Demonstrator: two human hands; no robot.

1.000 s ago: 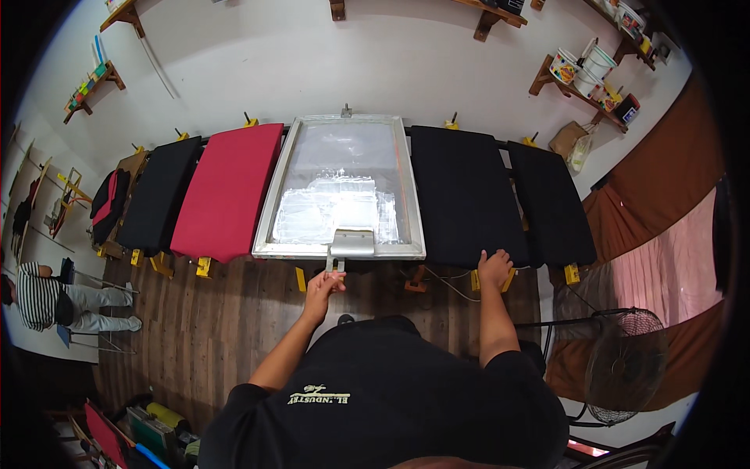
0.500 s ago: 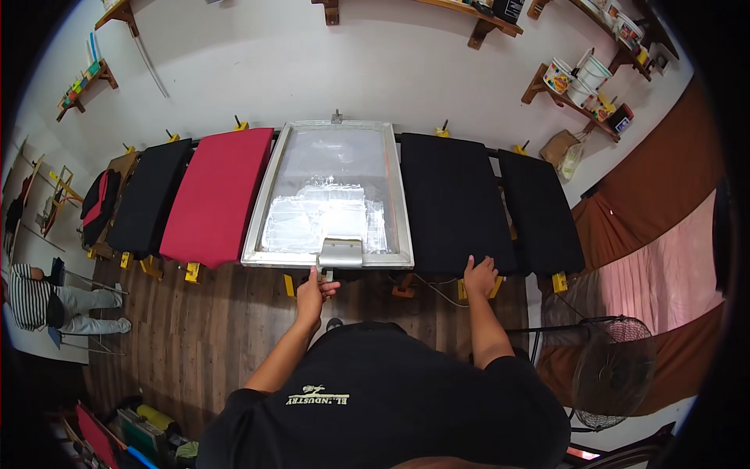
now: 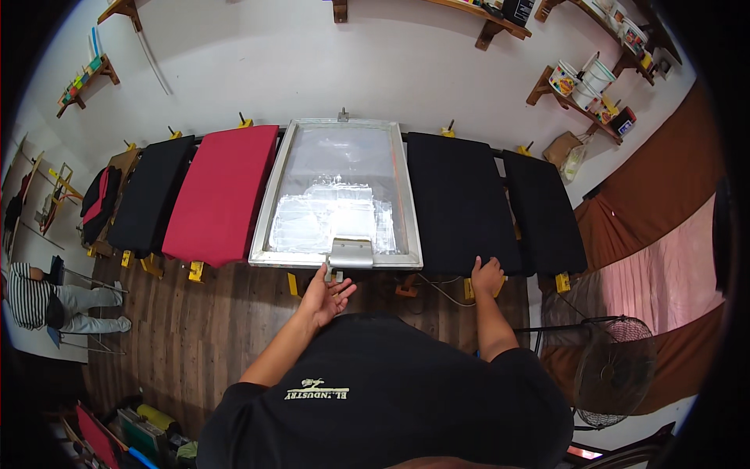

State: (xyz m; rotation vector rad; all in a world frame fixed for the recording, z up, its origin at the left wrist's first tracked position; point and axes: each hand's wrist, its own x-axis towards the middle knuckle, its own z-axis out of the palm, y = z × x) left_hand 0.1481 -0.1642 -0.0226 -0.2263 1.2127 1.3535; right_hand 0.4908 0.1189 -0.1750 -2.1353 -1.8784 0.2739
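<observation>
A silkscreen frame (image 3: 258,227) with a pale metal rim lies in the middle of a row of fabric-covered boards, white ink spread over the near half of its mesh. On its near edge sits a curved grey metal piece (image 3: 351,253). Just below that piece is my left hand (image 3: 328,299), palm partly up and fingers apart; its thumb reaches the small fitting under the frame's edge, and I cannot tell if it presses there. My right hand (image 3: 488,277) rests with fingers extended at the near edge of the black fabric-covered board (image 3: 462,207) right of the frame.
A red fabric-covered board (image 3: 222,195) and a black one (image 3: 152,195) stand left of the frame; another black one (image 3: 544,211) is far right. A floor fan (image 3: 613,371) stands at right. Someone in a striped top (image 3: 31,298) is at far left. Shelves (image 3: 570,98) hold tubs.
My left hand has turned, its fingers spreading further out to the right. My right hand stays at the black board's edge. The whole view has shifted slightly.
</observation>
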